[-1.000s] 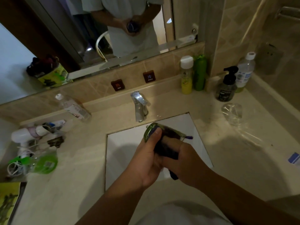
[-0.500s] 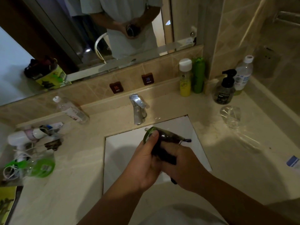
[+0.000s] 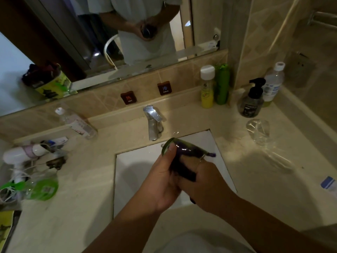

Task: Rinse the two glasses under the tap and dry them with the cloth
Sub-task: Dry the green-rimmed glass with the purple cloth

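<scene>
Both hands meet over the white sink (image 3: 131, 167), just in front of the tap (image 3: 152, 123). The left hand (image 3: 162, 181) comes in from the lower left with its palm turned toward the right, its fingers (image 3: 170, 149) curled around a glass (image 3: 168, 146) held on its side, the greenish rim showing at the thumb tip. The right hand (image 3: 206, 187) reaches in from the lower right, forearm angled across the front edge of the surface (image 3: 76, 212), and its fingers are closed on a dark cloth (image 3: 186, 161) that is wrapped over the body of the same glass; a small purple end sticks out to the right. The two hands touch each other around the bundle, so how much of the glass lies inside the cloth cannot be told. A second, clear glass (image 3: 258, 131) stands apart on the surface to the right of the sink, near a dark pump bottle (image 3: 252, 101). Farther back against the wall stand a yellow bottle (image 3: 207, 87) and a green bottle (image 3: 222, 84). The mirror (image 3: 54, 33) above reflects the person's torso and joined hands.
</scene>
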